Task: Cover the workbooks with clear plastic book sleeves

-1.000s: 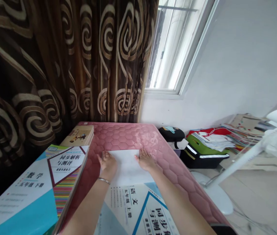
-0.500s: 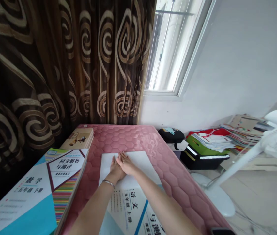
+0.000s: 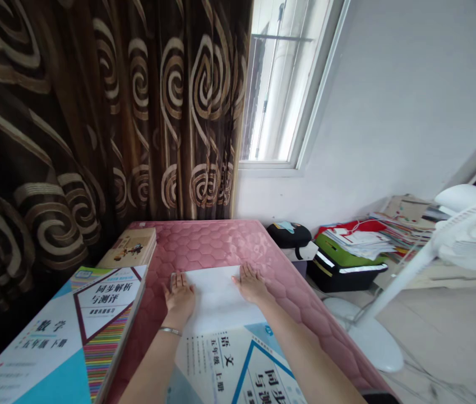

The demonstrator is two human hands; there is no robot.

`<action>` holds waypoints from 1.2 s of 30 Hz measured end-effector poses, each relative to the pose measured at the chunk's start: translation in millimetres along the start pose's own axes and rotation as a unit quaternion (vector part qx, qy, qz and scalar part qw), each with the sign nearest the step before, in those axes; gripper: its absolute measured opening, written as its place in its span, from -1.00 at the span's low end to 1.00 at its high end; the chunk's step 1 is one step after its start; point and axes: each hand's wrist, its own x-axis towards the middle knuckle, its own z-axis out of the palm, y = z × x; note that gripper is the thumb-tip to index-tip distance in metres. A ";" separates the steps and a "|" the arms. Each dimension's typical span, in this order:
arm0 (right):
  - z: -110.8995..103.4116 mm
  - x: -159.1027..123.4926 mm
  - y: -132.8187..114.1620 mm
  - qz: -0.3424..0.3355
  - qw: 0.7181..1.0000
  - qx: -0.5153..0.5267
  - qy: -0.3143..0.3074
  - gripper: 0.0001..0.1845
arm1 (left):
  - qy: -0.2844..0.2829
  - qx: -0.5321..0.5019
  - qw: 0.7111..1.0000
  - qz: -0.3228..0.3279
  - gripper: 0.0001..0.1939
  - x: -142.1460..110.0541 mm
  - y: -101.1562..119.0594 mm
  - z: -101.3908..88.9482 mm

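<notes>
A workbook point(image 3: 204, 359) with a blue-and-white printed cover lies on the pink padded surface in front of me. Beyond its cover, a blank white sheet point(image 3: 215, 306) extends; whether it is joined to the workbook I cannot tell. My left hand point(image 3: 181, 303), with a silver bangle at the wrist, lies flat on the sheet's far left corner, fingers stretched out. At the far right corner my right hand point(image 3: 252, 283) is also flat and open, its fingers reaching over the edge. Neither hand grasps anything.
A stack of workbooks point(image 3: 61, 336) lies on the left, with brown-covered books point(image 3: 130, 247) behind it. The pink surface point(image 3: 208, 241) ends against a patterned curtain point(image 3: 170, 112). On the right stand a white fan point(image 3: 414, 269), a black-and-green box point(image 3: 342, 264) and piled papers point(image 3: 414, 221).
My hands, earlier one over the other near the middle of the white sheet, have parted to its left and right far corners. The view has shifted slightly.
</notes>
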 end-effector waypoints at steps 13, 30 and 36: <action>2.3 -19.9 -117.8 -0.120 0.989 0.007 0.081 -0.39 | 0.055 -0.026 0.993 0.096 -0.44 -101.9 -23.1 7.2; 5.3 54.3 -208.8 -0.014 0.997 0.049 0.064 -0.41 | 0.140 -0.035 0.982 0.120 -0.50 -96.3 -28.0 33.9; 13.0 19.1 -201.2 -0.062 0.994 0.048 0.077 -0.41 | 0.157 -0.044 0.981 0.110 -0.51 -96.7 -25.2 32.5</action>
